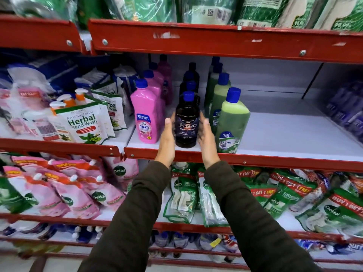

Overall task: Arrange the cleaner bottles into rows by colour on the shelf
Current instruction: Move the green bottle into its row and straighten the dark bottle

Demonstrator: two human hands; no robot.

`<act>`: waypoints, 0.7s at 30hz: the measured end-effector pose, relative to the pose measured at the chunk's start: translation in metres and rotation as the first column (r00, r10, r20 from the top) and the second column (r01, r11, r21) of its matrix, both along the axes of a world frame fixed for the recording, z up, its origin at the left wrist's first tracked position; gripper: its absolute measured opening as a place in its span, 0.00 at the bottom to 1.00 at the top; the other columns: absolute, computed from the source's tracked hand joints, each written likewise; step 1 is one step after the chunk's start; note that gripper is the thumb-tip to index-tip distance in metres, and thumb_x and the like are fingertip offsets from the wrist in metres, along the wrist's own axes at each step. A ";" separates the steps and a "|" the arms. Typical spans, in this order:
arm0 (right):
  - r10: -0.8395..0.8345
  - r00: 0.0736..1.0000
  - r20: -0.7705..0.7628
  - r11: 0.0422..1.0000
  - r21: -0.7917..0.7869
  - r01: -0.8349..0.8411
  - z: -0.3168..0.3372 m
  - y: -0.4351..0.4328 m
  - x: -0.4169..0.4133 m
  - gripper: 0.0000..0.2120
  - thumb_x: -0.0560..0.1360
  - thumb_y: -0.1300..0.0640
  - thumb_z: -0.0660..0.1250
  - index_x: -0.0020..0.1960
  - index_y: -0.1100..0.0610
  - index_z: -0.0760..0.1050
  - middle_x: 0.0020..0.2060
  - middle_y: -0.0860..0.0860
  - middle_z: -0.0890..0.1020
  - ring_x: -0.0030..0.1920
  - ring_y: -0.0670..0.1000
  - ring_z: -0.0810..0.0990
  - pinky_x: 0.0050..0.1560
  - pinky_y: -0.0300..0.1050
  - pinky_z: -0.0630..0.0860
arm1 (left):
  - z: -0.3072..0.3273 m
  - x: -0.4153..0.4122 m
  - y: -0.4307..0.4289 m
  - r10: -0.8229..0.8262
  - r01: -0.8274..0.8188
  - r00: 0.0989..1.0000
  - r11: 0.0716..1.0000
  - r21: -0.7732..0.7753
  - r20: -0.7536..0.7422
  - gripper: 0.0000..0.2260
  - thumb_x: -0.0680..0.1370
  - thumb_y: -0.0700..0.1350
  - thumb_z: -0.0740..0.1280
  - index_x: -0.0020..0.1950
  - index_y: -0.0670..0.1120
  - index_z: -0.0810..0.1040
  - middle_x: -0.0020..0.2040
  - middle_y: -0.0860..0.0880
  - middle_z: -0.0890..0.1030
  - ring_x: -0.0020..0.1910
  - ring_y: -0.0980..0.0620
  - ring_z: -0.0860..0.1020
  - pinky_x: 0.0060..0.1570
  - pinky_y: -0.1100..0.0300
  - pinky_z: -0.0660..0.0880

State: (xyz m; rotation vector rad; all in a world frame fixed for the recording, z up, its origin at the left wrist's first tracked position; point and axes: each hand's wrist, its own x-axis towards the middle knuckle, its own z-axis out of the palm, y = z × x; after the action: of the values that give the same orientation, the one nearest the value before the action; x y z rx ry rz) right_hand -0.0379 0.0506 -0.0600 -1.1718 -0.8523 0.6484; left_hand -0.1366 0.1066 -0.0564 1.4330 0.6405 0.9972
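Note:
Three rows of blue-capped cleaner bottles run front to back on the white middle shelf (279,134). The pink row (147,118) is on the left, the black row in the middle and the green row (232,124) on the right. The front black Bactin bottle (186,126) stands upright near the shelf's front edge. My left hand (167,139) is flat against its left side and my right hand (206,139) is flat by its right side. Both have straight fingers that are not wrapped around the bottle.
Herbal hand wash pouches (84,124) crowd the shelf left of the pink row. Purple packs (347,108) lie at the far right. The red shelf lip (255,160) runs under my wrists. Dettol refill pouches (182,195) fill the shelf below, and green packs (216,10) sit above.

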 end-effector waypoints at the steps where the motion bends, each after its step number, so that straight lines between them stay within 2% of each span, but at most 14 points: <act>1: -0.011 1.000 0.023 1.000 -0.013 0.011 0.000 -0.003 0.001 0.24 0.85 0.48 0.47 0.79 0.51 0.59 0.72 0.47 0.72 0.65 0.37 0.75 0.52 0.22 0.74 | -0.001 -0.002 -0.001 0.000 0.000 1.000 1.000 0.007 -0.010 0.17 0.84 0.58 0.42 0.69 0.66 0.64 0.65 0.61 0.72 0.64 0.63 0.72 0.61 0.71 0.69; 3: -0.030 0.999 0.037 0.999 -0.040 0.032 0.000 -0.010 0.000 0.25 0.85 0.46 0.47 0.79 0.51 0.60 0.66 0.43 0.74 0.55 0.30 0.78 0.45 0.20 0.73 | -0.005 -0.006 -0.001 0.000 0.001 1.000 1.000 0.020 -0.017 0.19 0.84 0.59 0.43 0.71 0.64 0.65 0.67 0.58 0.72 0.66 0.60 0.72 0.64 0.65 0.68; 5: -0.036 0.999 0.020 0.998 -0.053 0.038 -0.001 -0.018 -0.002 0.25 0.84 0.45 0.47 0.79 0.51 0.61 0.72 0.48 0.72 0.58 0.35 0.75 0.44 0.19 0.73 | -0.011 -0.010 -0.003 0.014 -0.013 1.000 0.999 0.035 -0.017 0.23 0.83 0.61 0.45 0.74 0.59 0.67 0.65 0.57 0.74 0.64 0.61 0.74 0.65 0.63 0.69; 7: -0.029 0.999 0.022 0.998 -0.053 0.030 -0.002 -0.026 -0.006 0.25 0.84 0.44 0.48 0.79 0.48 0.61 0.75 0.51 0.69 0.62 0.38 0.73 0.46 0.19 0.72 | -0.016 -0.013 -0.006 0.030 -0.030 1.000 0.999 0.042 -0.007 0.25 0.82 0.63 0.47 0.74 0.57 0.68 0.65 0.55 0.76 0.66 0.58 0.74 0.70 0.59 0.69; 10: -0.023 0.999 0.045 0.999 -0.026 0.024 -0.003 -0.035 -0.011 0.24 0.84 0.44 0.48 0.79 0.46 0.60 0.77 0.49 0.67 0.67 0.40 0.70 0.52 0.20 0.72 | -0.018 -0.017 -0.011 0.019 -0.020 1.000 0.999 0.037 0.005 0.25 0.82 0.62 0.48 0.75 0.57 0.68 0.71 0.50 0.75 0.71 0.54 0.72 0.75 0.50 0.67; 12: -0.029 0.998 0.046 1.000 -0.003 0.029 -0.003 -0.040 -0.015 0.26 0.83 0.42 0.49 0.80 0.47 0.58 0.79 0.48 0.64 0.74 0.41 0.66 0.67 0.26 0.69 | -0.018 -0.021 -0.013 -0.007 0.007 1.000 0.999 0.054 -0.003 0.25 0.82 0.62 0.48 0.75 0.57 0.66 0.75 0.49 0.72 0.74 0.53 0.70 0.77 0.47 0.65; 13: -0.057 0.997 0.055 0.998 0.014 0.056 -0.004 -0.041 -0.020 0.28 0.82 0.41 0.50 0.80 0.47 0.57 0.79 0.46 0.63 0.77 0.41 0.63 0.74 0.34 0.64 | -0.018 -0.023 -0.014 -0.011 0.013 1.000 0.996 0.085 -0.014 0.25 0.81 0.63 0.48 0.76 0.58 0.66 0.76 0.51 0.70 0.75 0.55 0.68 0.77 0.47 0.63; 14: -0.122 0.990 0.073 0.992 0.038 0.120 -0.009 -0.042 -0.026 0.29 0.81 0.40 0.51 0.80 0.48 0.58 0.79 0.45 0.63 0.78 0.41 0.62 0.78 0.40 0.60 | -0.019 -0.026 -0.014 0.002 0.001 1.000 0.992 0.126 -0.018 0.26 0.80 0.65 0.48 0.76 0.59 0.65 0.77 0.53 0.68 0.76 0.56 0.66 0.78 0.48 0.61; 17: -0.369 0.922 0.119 0.923 0.158 0.350 -0.024 -0.041 -0.058 0.24 0.82 0.41 0.53 0.76 0.47 0.65 0.73 0.41 0.71 0.74 0.40 0.67 0.76 0.41 0.63 | -0.021 -0.037 -0.009 0.145 -0.162 0.985 0.964 0.212 0.095 0.30 0.78 0.70 0.49 0.77 0.60 0.62 0.79 0.55 0.65 0.78 0.60 0.62 0.79 0.54 0.57; 19: -0.346 0.925 0.159 0.929 0.197 0.314 -0.031 -0.031 -0.083 0.21 0.83 0.43 0.53 0.73 0.44 0.67 0.70 0.41 0.72 0.73 0.43 0.69 0.75 0.44 0.65 | -0.021 -0.045 0.002 0.255 -0.285 0.953 0.939 0.194 0.166 0.30 0.79 0.68 0.47 0.78 0.57 0.60 0.81 0.54 0.62 0.79 0.59 0.59 0.79 0.56 0.54; 21: -0.215 0.962 0.166 0.970 0.151 0.191 -0.029 -0.011 -0.100 0.21 0.82 0.43 0.52 0.74 0.43 0.66 0.73 0.42 0.71 0.75 0.42 0.67 0.76 0.43 0.63 | -0.017 -0.056 0.018 0.311 -0.338 0.932 0.932 0.134 0.183 0.31 0.79 0.67 0.46 0.79 0.56 0.56 0.82 0.54 0.57 0.80 0.59 0.55 0.80 0.54 0.52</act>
State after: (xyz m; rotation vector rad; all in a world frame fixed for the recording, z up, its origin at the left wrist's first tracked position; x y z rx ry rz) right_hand -0.1380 0.0392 -0.0891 -1.1897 -0.9001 0.3141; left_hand -0.1923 0.1247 -0.0737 1.3971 0.7052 1.4404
